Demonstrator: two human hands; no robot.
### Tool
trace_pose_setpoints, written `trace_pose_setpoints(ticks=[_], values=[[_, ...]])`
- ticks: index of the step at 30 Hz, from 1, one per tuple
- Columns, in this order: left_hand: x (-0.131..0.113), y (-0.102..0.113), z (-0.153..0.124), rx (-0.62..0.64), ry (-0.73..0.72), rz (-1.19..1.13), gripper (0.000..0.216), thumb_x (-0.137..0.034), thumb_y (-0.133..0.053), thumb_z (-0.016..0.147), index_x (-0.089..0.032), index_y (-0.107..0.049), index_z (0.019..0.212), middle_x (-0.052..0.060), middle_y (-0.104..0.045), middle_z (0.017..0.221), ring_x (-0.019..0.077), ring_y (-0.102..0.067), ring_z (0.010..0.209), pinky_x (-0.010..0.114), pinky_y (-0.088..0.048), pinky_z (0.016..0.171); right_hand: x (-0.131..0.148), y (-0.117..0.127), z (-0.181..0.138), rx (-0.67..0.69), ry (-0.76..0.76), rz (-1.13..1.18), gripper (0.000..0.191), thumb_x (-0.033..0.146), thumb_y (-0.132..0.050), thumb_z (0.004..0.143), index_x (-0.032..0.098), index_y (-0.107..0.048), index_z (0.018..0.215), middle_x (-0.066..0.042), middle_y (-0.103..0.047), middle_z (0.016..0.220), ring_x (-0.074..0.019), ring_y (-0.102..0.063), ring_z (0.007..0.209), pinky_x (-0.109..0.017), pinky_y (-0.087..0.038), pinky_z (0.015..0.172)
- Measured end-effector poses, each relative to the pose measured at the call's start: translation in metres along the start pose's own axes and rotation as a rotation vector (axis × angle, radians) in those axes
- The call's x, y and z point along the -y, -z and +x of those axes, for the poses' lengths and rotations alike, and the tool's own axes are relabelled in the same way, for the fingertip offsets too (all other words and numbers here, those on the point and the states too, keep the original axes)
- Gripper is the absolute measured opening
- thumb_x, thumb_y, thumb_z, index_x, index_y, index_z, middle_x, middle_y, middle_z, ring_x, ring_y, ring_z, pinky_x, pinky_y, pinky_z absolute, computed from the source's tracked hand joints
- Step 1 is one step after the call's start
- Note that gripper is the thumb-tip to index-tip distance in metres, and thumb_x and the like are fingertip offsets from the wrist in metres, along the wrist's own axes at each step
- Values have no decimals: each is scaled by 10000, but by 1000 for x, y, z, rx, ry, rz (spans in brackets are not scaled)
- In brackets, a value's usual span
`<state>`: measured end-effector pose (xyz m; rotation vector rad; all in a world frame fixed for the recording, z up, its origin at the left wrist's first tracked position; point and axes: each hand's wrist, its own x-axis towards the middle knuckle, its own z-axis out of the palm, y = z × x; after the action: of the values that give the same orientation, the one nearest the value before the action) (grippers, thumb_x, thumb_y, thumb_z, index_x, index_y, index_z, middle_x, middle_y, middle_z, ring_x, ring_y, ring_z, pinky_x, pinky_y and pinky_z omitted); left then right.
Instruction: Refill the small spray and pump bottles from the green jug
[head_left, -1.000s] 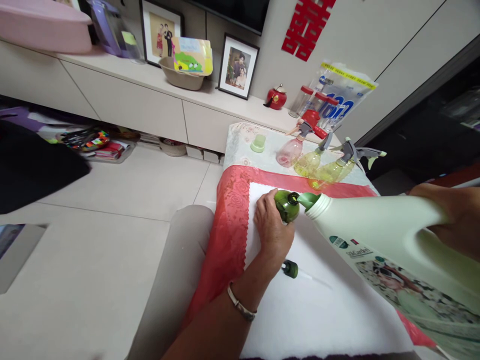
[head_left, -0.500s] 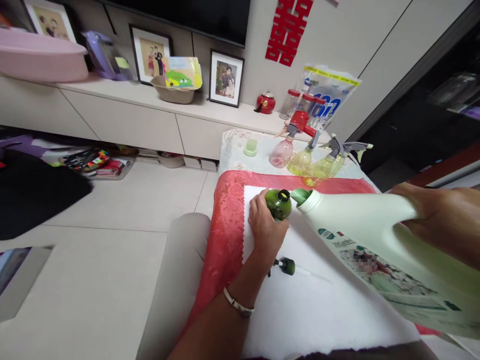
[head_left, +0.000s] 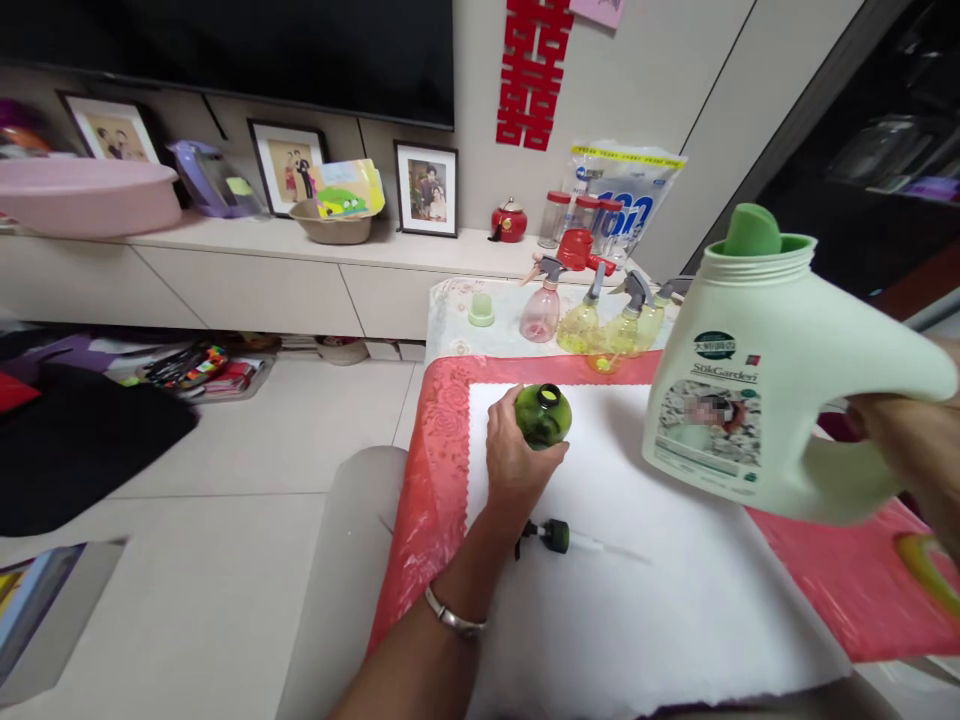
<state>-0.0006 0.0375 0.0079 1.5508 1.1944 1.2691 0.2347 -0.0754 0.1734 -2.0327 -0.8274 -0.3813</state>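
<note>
My left hand (head_left: pixel 517 460) is wrapped round a green, see-through bottle (head_left: pixel 545 420) whose black-rimmed mouth is uncovered. By its handle my right hand (head_left: pixel 904 450) holds a large pale green jug (head_left: pixel 780 390), upright and raised to the right of the bottle. A green pouring spout (head_left: pixel 752 232) shows in the jug's open neck, and a printed label (head_left: pixel 709 420) faces me. On the white cloth (head_left: pixel 637 620) near my left wrist lies a dark pump top (head_left: pixel 555 536) with a long clear tube.
Several spray bottles (head_left: pixel 581 325) and a pale green cap (head_left: pixel 481 310) stand at the table's far end. A red cloth (head_left: pixel 427 480) lies under the white one. Behind, a low cabinet (head_left: pixel 262 270) carries framed photos, a pink basin (head_left: pixel 90 195) and jars.
The jug has gone from tilted, with its spout beside the bottle's mouth, to upright and away to the right. My left hand still holds the bottle. The camera view has shifted.
</note>
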Motion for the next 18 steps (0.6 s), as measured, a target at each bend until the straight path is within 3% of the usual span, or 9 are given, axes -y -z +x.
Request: trace_pose_setpoints(ticks=[3,11,15,18], values=[[-1,0,0,37,32,7,868,-98,-811,539,-226,-463,1323,101,-548,1289,308,-538,1268,482,-446,1098,-22,-26,-5,-53,-58,164,137,25,-652,653,120,-674,750,32,-522,597,-55,-422,540,-238,-327,545],[5,2,1,103,12,19,892,-128,-791,580,-201,-405,1380,134,-487,1360,314,-469,1344,496,-391,1152,-67,-89,-23,-73,-97,364,320,293,-565,578,137,-644,846,18,-510,635,-118,-477,577,-228,-363,484],[6,2,1,123,0,26,914,-161,-802,584,-186,-387,1399,156,-464,1399,327,-442,1376,501,-374,1167,-69,-100,-35,-45,-116,354,327,352,-538,585,147,-612,828,4,-525,684,-117,-480,610,-231,-391,520],[6,1,0,125,5,1,927,-178,-816,584,-178,-384,1403,167,-464,1420,333,-443,1385,499,-372,1170,-68,-94,-38,16,-131,298,391,391,-547,611,153,-642,906,-10,-583,727,-135,-515,626,-246,-414,540]])
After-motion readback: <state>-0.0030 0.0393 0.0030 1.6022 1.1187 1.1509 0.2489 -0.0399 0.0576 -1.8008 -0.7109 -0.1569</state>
